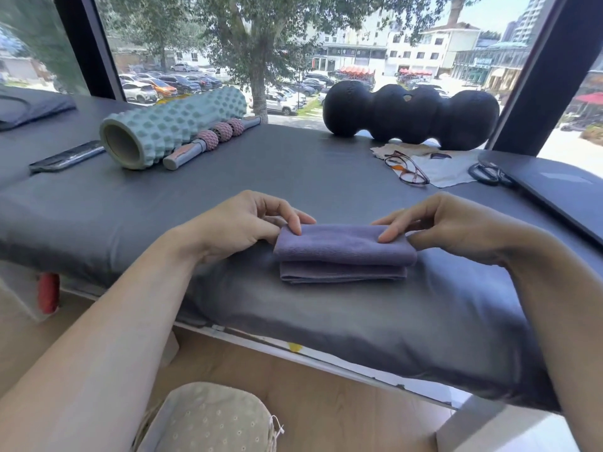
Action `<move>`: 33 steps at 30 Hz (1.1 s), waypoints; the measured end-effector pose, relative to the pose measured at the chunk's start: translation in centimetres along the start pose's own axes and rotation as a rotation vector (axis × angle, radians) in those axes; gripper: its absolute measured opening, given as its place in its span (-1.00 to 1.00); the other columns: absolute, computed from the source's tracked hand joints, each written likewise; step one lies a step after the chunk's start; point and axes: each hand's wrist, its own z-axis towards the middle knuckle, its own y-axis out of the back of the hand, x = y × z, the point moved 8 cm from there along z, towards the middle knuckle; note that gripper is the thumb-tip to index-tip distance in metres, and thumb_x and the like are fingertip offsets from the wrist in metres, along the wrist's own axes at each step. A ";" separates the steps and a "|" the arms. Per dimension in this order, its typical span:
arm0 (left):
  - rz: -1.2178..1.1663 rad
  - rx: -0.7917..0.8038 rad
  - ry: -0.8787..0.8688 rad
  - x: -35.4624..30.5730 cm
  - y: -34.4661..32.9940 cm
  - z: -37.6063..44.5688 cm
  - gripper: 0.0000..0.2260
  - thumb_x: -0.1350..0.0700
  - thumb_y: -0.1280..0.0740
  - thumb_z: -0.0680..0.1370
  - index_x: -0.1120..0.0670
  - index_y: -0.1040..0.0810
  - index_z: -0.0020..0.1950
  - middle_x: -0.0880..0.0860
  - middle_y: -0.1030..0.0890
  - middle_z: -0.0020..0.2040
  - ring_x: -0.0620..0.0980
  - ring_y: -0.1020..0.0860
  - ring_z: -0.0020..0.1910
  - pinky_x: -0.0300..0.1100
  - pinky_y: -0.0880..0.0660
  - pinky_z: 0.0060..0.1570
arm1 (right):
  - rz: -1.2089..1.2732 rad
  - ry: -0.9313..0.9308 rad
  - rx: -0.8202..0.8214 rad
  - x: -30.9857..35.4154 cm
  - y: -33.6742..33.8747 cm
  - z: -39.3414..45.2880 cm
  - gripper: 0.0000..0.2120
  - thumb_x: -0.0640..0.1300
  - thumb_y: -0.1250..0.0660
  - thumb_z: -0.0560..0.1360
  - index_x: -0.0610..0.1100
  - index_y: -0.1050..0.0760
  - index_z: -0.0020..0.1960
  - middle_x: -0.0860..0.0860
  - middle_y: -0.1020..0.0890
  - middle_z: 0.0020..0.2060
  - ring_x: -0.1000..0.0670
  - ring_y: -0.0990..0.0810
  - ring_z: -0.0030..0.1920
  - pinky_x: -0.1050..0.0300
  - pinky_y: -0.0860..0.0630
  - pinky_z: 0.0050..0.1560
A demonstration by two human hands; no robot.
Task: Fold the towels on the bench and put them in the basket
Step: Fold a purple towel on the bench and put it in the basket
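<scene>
1. Purple ribbed folded towel lies near the grey padded bench's front edge.
2. Your left hand and right hand pinch its upper layer; align edges, press flat.

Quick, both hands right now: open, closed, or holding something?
Left hand: pinches the left end of the folded purple towel on the bench.
Right hand: grips the towel's right end, fingertips on top.
</scene>
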 end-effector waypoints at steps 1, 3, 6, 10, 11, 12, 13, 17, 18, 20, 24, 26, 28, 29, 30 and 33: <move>0.015 -0.001 0.011 -0.1 -0.1 0.1 -0.66 0.51 -0.21 0.51 0.16 -0.64 -0.23 0.03 -0.71 0.15 -0.02 -0.65 0.19 -0.06 -0.51 0.29 | -0.054 -0.020 -0.003 0.0 0.0 -0.1 -0.51 -0.61 -0.22 0.46 -0.12 -0.75 -0.12 0.09 -0.71 0.11 0.16 -0.64 0.18 0.42 -0.49 0.09; 0.044 0.000 0.019 -0.5 -0.4 0.2 -0.73 0.37 -0.22 0.49 0.14 -0.66 -0.26 0.04 -0.71 0.13 0.00 -0.65 0.19 -0.04 -0.48 0.32 | -0.154 -0.070 -0.040 0.1 0.1 0.0 -0.47 -0.61 -0.13 0.46 -0.13 -0.75 -0.12 0.12 -0.71 0.10 0.20 -0.64 0.16 0.41 -0.52 0.09; 0.187 -0.022 0.011 -1.1 -0.8 0.1 -0.73 -0.11 -0.48 0.43 0.09 -0.64 -0.25 0.05 -0.72 0.05 0.08 -0.63 0.17 0.00 -0.47 0.33 | -0.271 -0.132 -0.125 0.4 0.3 0.1 -0.51 -0.46 -0.09 0.49 -0.07 -0.72 -0.19 0.02 -0.73 0.03 0.09 -0.65 0.11 0.14 -0.55 0.19; 0.359 -0.111 -0.028 -1.2 -0.9 0.3 -0.63 -0.25 -0.57 0.28 -0.03 -0.55 -0.21 -0.09 -0.72 -0.02 -0.05 -0.65 0.11 0.00 -0.53 0.23 | -0.596 -0.188 -0.174 1.6 -0.8 -0.1 -0.78 -0.13 -0.14 0.57 -0.01 -0.54 -0.14 -0.03 -0.62 -0.16 -0.01 -0.53 -0.14 0.03 -0.44 -0.08; 0.358 -0.127 -0.044 -1.2 -0.9 0.4 -0.63 -0.26 -0.56 0.27 -0.06 -0.56 -0.16 -0.07 -0.71 0.03 -0.04 -0.65 0.10 0.00 -0.53 0.22 | -0.678 -0.180 -0.200 2.2 -1.2 -0.1 -0.81 -0.11 -0.12 0.57 -0.01 -0.49 -0.11 0.01 -0.60 -0.15 -0.03 -0.53 -0.10 0.02 -0.46 -0.06; 0.357 -0.133 -0.057 -1.2 -1.0 0.5 -0.64 -0.25 -0.54 0.28 -0.09 -0.57 -0.11 -0.05 -0.70 0.06 -0.04 -0.64 0.09 -0.01 -0.53 0.21 | -0.742 -0.152 -0.228 2.9 -1.7 -0.2 -0.84 -0.12 -0.10 0.57 0.01 -0.45 -0.06 0.02 -0.58 -0.11 -0.07 -0.52 -0.05 0.00 -0.45 -0.04; 0.351 -0.125 -0.061 -1.2 -1.0 0.5 -0.66 -0.23 -0.54 0.30 -0.11 -0.59 -0.06 -0.05 -0.70 0.07 -0.07 -0.64 0.09 -0.04 -0.53 0.20 | -0.785 -0.113 -0.246 3.6 -2.4 -0.3 -0.84 -0.14 -0.09 0.57 0.02 -0.43 0.02 0.02 -0.57 -0.06 -0.09 -0.51 0.01 0.00 -0.40 -0.03; 0.375 -0.037 -0.041 -1.3 -2.1 0.4 -0.67 0.01 -0.46 0.48 -0.10 -0.59 0.24 -0.13 -0.64 0.20 -0.21 -0.58 0.20 -0.19 -0.44 0.29 | -0.889 0.084 -0.258 5.2 -5.3 -0.1 -0.57 -0.16 -0.06 0.62 0.04 -0.31 0.47 0.07 -0.50 0.35 0.01 -0.37 0.39 0.18 -0.21 0.30; 0.415 -0.034 -0.036 -1.5 -2.4 0.3 -0.65 0.10 -0.40 0.54 -0.08 -0.56 0.33 -0.15 -0.60 0.28 -0.23 -0.53 0.26 -0.20 -0.39 0.36 | -0.909 0.104 -0.244 5.1 -6.0 0.0 -0.55 -0.13 -0.03 0.65 0.03 -0.25 0.53 0.09 -0.42 0.45 0.03 -0.30 0.48 0.21 -0.12 0.43; 0.542 -0.065 -0.013 -2.2 -3.2 0.2 -0.59 0.16 -0.23 0.61 -0.04 -0.47 0.47 -0.11 -0.50 0.43 -0.18 -0.42 0.40 -0.18 -0.26 0.47 | -0.926 0.060 -0.207 3.9 -6.8 0.4 -0.52 -0.06 0.03 0.68 0.01 -0.13 0.60 0.10 -0.27 0.56 0.07 -0.13 0.58 0.16 0.03 0.56; 0.888 -0.151 0.023 -1.9 -5.3 -0.5 -0.54 -0.01 -0.03 0.70 0.01 -0.20 0.62 -0.07 -0.23 0.61 -0.11 -0.11 0.60 -0.07 0.01 0.57 | -0.936 -0.016 -0.225 2.1 -7.0 0.4 -0.46 -0.01 0.10 0.67 0.00 0.05 0.64 0.12 -0.09 0.61 0.11 0.02 0.60 0.13 0.11 0.58; 0.983 -0.169 0.049 -0.7 -5.8 -0.8 -0.49 -0.11 0.03 0.70 0.00 -0.10 0.64 -0.10 -0.15 0.63 -0.13 0.01 0.62 0.03 0.09 0.58 | -0.921 -0.030 -0.227 1.4 -7.3 0.2 -0.45 0.02 0.12 0.67 0.02 0.10 0.64 0.13 -0.05 0.61 0.13 0.08 0.60 0.11 0.14 0.59; 1.009 -0.176 0.077 0.6 -5.6 -1.0 -0.45 -0.15 0.07 0.69 0.00 -0.03 0.66 -0.11 -0.09 0.64 -0.14 0.06 0.62 0.07 0.12 0.58 | -0.923 -0.038 -0.216 0.8 -7.6 0.1 -0.44 0.05 0.13 0.67 0.02 0.14 0.64 0.14 0.00 0.62 0.14 0.14 0.60 0.09 0.16 0.59; 1.003 -0.174 0.084 1.0 -5.6 -1.1 -0.45 -0.16 0.08 0.69 0.00 0.00 0.66 -0.11 -0.06 0.65 -0.14 0.08 0.62 0.07 0.13 0.58 | -0.927 -0.045 -0.209 0.5 -7.7 0.1 -0.44 0.06 0.14 0.67 0.01 0.15 0.64 0.14 0.02 0.62 0.15 0.16 0.60 0.08 0.17 0.59; 0.999 -0.172 0.087 1.1 -5.6 -1.2 -0.45 -0.15 0.09 0.69 0.00 0.02 0.66 -0.11 -0.04 0.65 -0.15 0.11 0.62 0.07 0.14 0.58 | -0.925 -0.056 -0.198 0.4 -7.7 0.1 -0.43 0.06 0.15 0.67 0.00 0.17 0.64 0.14 0.05 0.62 0.15 0.19 0.59 0.08 0.18 0.59; 0.981 -0.170 0.080 0.4 -5.7 -1.5 -0.45 -0.11 0.09 0.70 0.01 0.11 0.66 -0.13 0.05 0.66 -0.18 0.17 0.61 0.05 0.19 0.58 | -0.910 -0.110 -0.152 0.8 -7.3 0.1 -0.43 0.08 0.16 0.68 -0.02 0.19 0.64 0.14 0.10 0.62 0.16 0.23 0.58 0.08 0.23 0.59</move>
